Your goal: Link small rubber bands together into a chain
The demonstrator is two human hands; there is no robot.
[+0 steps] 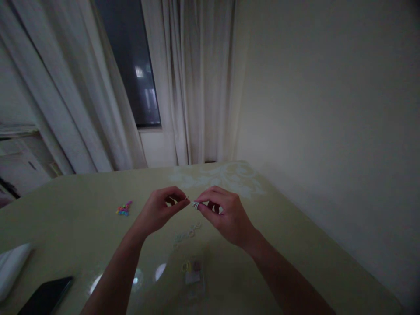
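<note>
My left hand (167,205) is closed in a pinch above the table's middle, thumb against forefinger. Something tiny shows at its fingertips, too small to name. Facing it, a little to the right, my right hand (223,212) pinches a small bundle of thin white bands (196,204) that fan out toward the left fingertips. The two hands are close together but apart. Below them on the table lies a loose row of pale rings (191,233). Nearer to me stands a small clear box (201,284) with a yellow loop and a dark reddish piece in it.
The glossy greenish table (262,267) meets a wall on its right side. A pile of small bright-coloured pieces (124,208) lies left of my hands. At the near left are a black phone-like slab (46,296) and a white object (15,267). Curtains hang behind.
</note>
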